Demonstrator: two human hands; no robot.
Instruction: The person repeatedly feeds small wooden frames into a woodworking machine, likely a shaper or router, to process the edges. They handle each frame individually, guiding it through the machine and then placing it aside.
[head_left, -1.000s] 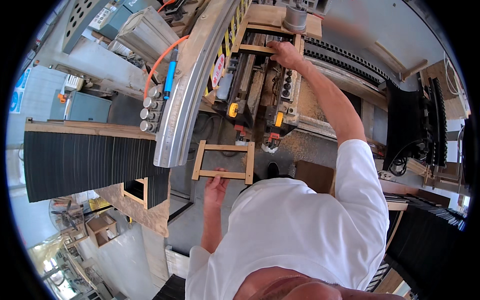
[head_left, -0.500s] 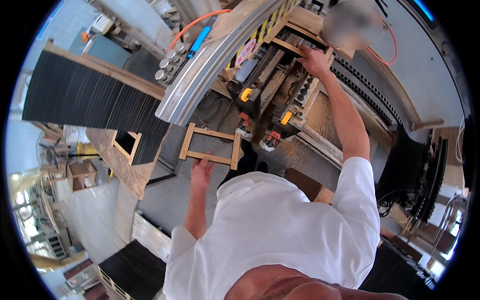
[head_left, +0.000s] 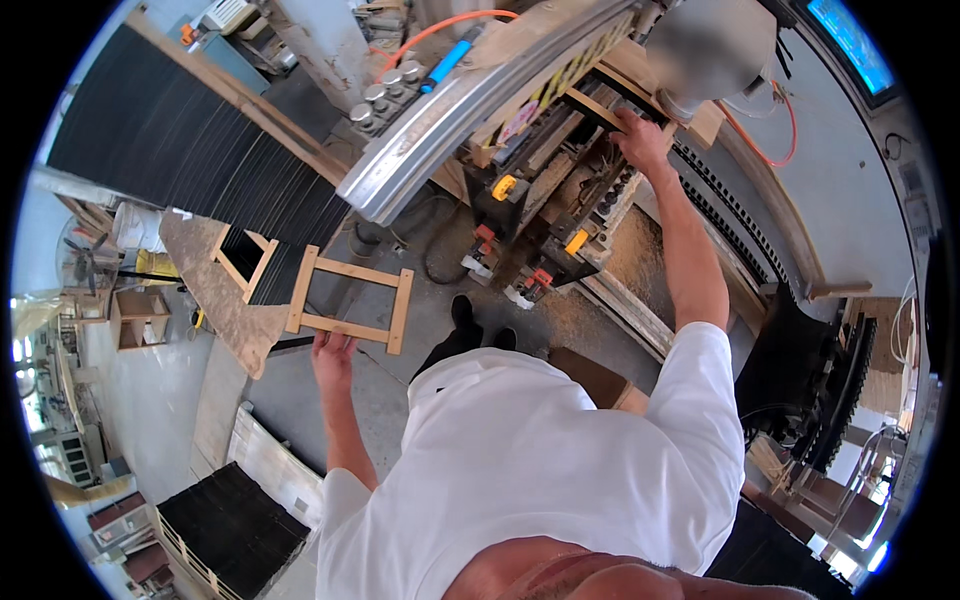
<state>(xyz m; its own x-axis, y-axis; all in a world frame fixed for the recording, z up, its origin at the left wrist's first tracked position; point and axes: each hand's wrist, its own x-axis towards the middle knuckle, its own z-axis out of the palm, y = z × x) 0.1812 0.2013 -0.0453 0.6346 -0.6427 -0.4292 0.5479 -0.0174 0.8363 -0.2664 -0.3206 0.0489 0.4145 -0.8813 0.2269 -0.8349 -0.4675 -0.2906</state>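
Observation:
My left hand [head_left: 335, 360] is closed on the near rail of a light wooden frame [head_left: 400, 312], a rectangle with two long side pieces and two crossbars. It holds the frame up off the floor, beside the stacked dark panels. My right hand [head_left: 642, 140] reaches forward into a woodworking machine [head_left: 590, 215]. Its fingers curl over the end of a light wooden bar [head_left: 592, 106], which looks like part of a second frame lying in the machine. The hand partly hides this piece.
A long stack of dark panels [head_left: 190, 150] stands at the left. Next to it, another wooden frame [head_left: 262, 270] rests by a brown board [head_left: 215, 265]. A curved metal machine beam [head_left: 440, 130] crosses ahead. Sawdust [head_left: 640, 250] covers the machine bed, and a screen [head_left: 850, 45] glows at far right.
My left hand has carried the wooden frame left toward the panel stack. The view has shifted; my right hand stays at the wooden bar in the machine.

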